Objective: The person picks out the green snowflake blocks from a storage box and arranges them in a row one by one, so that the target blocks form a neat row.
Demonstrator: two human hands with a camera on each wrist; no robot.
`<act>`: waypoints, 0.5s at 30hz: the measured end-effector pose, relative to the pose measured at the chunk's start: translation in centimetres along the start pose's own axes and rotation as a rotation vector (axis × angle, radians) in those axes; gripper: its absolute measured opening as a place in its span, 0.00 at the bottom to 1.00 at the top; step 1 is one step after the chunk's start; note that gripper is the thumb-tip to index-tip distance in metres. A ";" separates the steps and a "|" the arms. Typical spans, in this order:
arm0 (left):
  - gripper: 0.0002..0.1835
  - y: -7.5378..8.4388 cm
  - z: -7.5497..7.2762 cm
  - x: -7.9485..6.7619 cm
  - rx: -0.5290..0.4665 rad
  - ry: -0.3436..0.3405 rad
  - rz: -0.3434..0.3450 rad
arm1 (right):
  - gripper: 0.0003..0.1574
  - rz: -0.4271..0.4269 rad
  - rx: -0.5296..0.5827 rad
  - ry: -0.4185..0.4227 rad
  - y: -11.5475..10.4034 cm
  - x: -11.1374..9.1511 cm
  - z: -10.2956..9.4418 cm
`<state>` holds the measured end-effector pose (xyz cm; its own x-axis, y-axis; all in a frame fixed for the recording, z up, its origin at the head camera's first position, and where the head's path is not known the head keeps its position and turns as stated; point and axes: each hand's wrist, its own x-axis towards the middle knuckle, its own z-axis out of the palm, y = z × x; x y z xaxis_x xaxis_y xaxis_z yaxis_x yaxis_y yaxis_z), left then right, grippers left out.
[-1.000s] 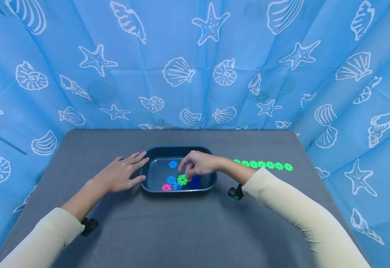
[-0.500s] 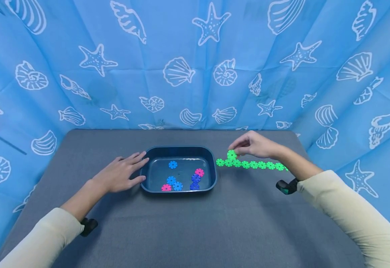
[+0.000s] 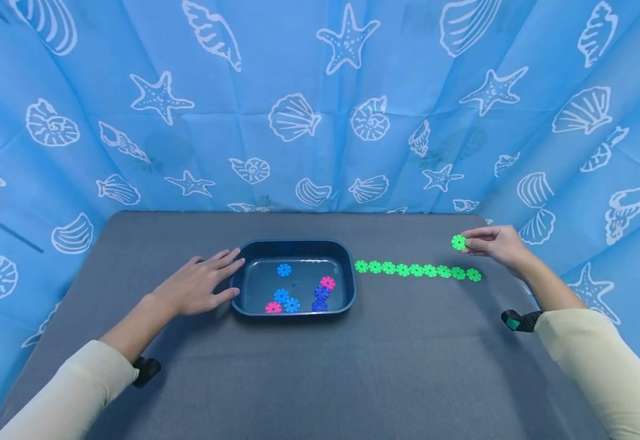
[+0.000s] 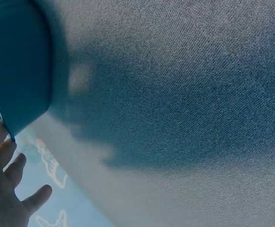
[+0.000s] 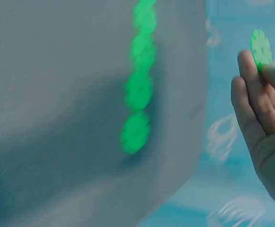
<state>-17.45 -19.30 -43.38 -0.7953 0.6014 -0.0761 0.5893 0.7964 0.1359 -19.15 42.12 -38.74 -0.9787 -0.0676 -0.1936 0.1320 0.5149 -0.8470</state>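
Observation:
My right hand (image 3: 498, 244) pinches a green interlocking disc (image 3: 459, 242) between thumb and fingertips, held above the right end of a row of green discs (image 3: 416, 271) on the table. In the right wrist view the pinched disc (image 5: 260, 47) stands edge-up at the fingertips, apart from the row. My left hand (image 3: 201, 284) rests its extended fingers on the left rim of a dark blue tray (image 3: 351, 275). Inside the tray lie light blue discs (image 3: 283, 269), dark blue discs (image 3: 321, 293) and pink discs (image 3: 327, 283).
The row runs from beside the tray's right wall toward the table's right side. A grey cloth covers the table (image 3: 320, 373). Behind and around it hangs a blue curtain (image 3: 320, 153) with white shell and starfish prints.
My right hand has lifted a green disc from the tray and carried it right, past the row's left part, to above its right end. My left hand has stayed at the tray.

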 end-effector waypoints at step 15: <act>0.38 0.1 -0.1 -0.1 -0.005 0.006 -0.010 | 0.28 0.205 0.000 0.121 7.8 -2.3 -2.7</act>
<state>-17.31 -19.29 -43.25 -0.8019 0.5931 -0.0720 0.5806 0.8020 0.1402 -16.33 48.61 -43.59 -0.9431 0.1409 -0.3011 0.3299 0.5072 -0.7962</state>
